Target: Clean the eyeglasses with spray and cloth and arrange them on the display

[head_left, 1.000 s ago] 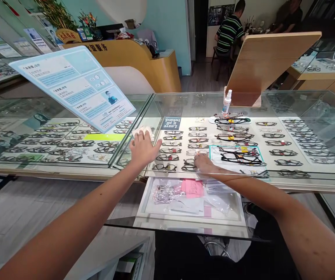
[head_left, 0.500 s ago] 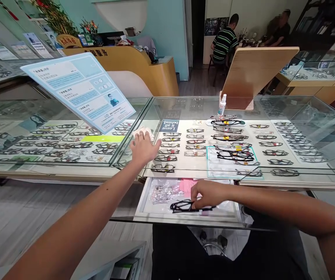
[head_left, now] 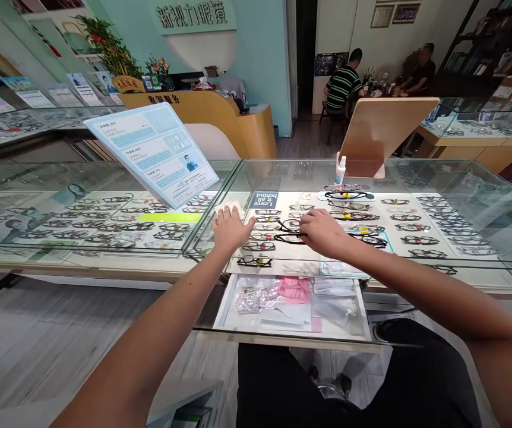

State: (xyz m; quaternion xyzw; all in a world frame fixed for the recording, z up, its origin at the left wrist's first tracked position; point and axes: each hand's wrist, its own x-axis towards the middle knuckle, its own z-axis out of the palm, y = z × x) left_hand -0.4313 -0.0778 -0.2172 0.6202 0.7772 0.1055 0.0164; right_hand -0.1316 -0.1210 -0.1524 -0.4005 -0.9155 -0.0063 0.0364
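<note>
My left hand (head_left: pixel 230 230) lies with fingers spread on a crumpled white cloth (head_left: pixel 233 208) on the glass counter top. My right hand (head_left: pixel 322 233) is closed on black eyeglasses (head_left: pixel 288 238), which it holds over the counter glass to the right of my left hand. Below the glass, rows of eyeglasses (head_left: pixel 420 240) lie in the display case. More black frames (head_left: pixel 374 241) are just right of my right wrist. Nearer me, a white drawer (head_left: pixel 220 309) stands pulled out, with plastic bags (head_left: pixel 251 299) and a pink paper (head_left: pixel 294 289) inside.
A white spray bottle (head_left: pixel 340 171) stands by a wooden-backed stand (head_left: pixel 383 134) at the counter's far side. A light blue sign (head_left: pixel 158 156) leans at the left. Farther back, a person in a striped shirt (head_left: pixel 344 88) and another person (head_left: pixel 422 74) sit at a table.
My right hand has lifted the black eyeglasses out of the drawer and moved them up and forward over the counter. My left hand stays on the cloth. The camera view has tilted up.
</note>
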